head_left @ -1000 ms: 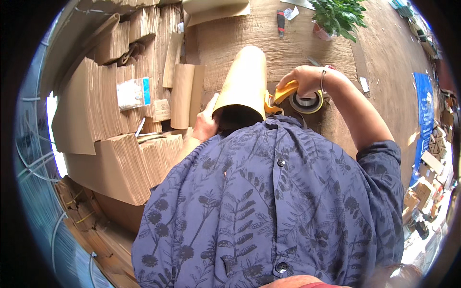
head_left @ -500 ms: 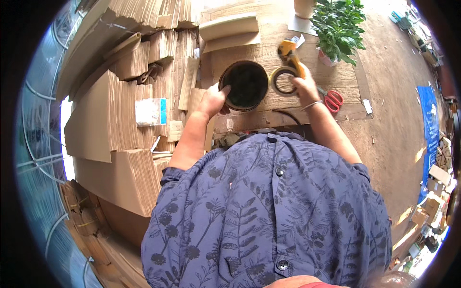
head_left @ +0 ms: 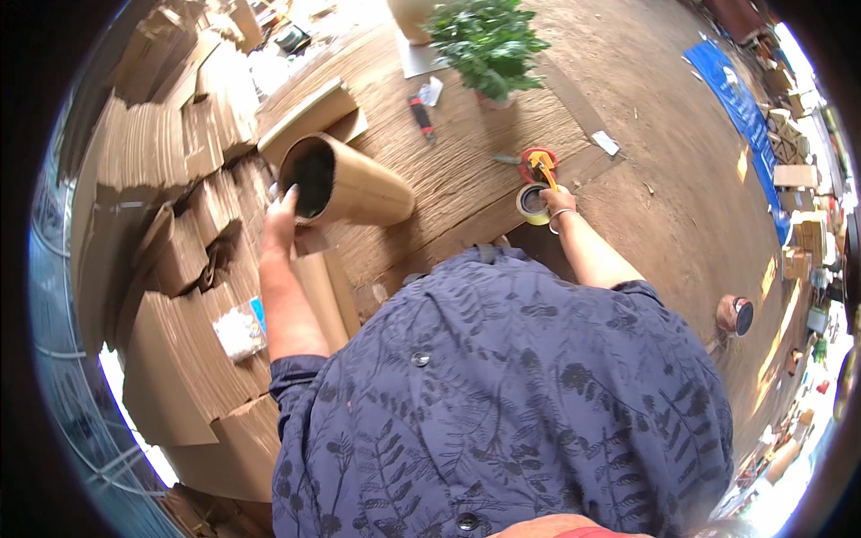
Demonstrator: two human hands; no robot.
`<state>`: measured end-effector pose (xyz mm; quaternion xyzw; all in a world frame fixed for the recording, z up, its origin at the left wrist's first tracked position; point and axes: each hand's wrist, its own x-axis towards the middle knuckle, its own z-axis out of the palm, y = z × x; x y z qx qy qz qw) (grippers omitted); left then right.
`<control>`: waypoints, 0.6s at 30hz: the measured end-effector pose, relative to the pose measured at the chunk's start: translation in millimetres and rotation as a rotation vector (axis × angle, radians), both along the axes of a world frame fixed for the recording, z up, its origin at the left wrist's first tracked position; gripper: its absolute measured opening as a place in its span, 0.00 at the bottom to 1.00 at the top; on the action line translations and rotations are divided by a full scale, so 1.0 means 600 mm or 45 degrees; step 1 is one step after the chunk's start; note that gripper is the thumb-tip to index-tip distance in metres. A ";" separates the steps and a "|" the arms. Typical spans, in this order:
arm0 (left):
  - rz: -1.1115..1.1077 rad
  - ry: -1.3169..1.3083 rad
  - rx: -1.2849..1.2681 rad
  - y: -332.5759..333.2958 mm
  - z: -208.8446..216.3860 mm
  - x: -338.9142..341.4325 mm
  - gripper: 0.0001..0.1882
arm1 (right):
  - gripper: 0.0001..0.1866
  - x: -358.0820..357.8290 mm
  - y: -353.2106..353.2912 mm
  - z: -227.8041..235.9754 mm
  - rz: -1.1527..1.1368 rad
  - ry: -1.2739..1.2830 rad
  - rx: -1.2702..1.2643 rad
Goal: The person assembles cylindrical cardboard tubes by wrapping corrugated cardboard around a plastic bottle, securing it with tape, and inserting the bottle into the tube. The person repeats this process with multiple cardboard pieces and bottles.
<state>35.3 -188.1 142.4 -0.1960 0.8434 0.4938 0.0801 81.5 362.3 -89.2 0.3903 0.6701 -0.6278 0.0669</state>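
Observation:
My left hand (head_left: 280, 220) grips the rim of a brown cardboard cylinder (head_left: 372, 186), thumb over the edge. The cylinder leans over the wooden table with its dark open end turned to the left; what lies inside is too dark to make out. Well apart from it, at the table's right front edge, my right hand (head_left: 560, 201) is closed on a yellow tape dispenser (head_left: 541, 161) carrying a roll of tape (head_left: 533, 204). Red-handled scissors (head_left: 525, 158) lie on the table just beyond, partly covered by the dispenser.
A leafy potted plant (head_left: 489, 45) and a pale pot (head_left: 413, 20) stand at the far side. A red-and-black cutter (head_left: 421, 119) lies on the tabletop (head_left: 466, 170). Stacked cardboard sheets (head_left: 179, 359) with a clear plastic packet (head_left: 239, 332) fill the left.
The view has swung round. The cylinder has gone from upright to tilted, its side now showing. My right hand has carried the tape dispenser away from it, toward the scissors.

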 end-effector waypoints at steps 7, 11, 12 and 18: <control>0.329 -0.133 0.005 0.025 0.038 0.015 0.25 | 0.19 -0.128 0.118 -0.056 0.207 -0.166 0.547; 0.334 0.115 -0.201 0.013 0.029 0.051 0.24 | 0.21 -0.160 0.114 -0.016 0.507 -0.202 1.192; 0.428 0.091 -0.166 0.031 0.034 0.059 0.24 | 0.21 -0.153 0.103 0.001 0.456 0.005 1.617; 0.610 0.232 -0.010 0.062 0.014 0.078 0.20 | 0.24 -0.227 -0.052 -0.019 1.430 0.783 0.875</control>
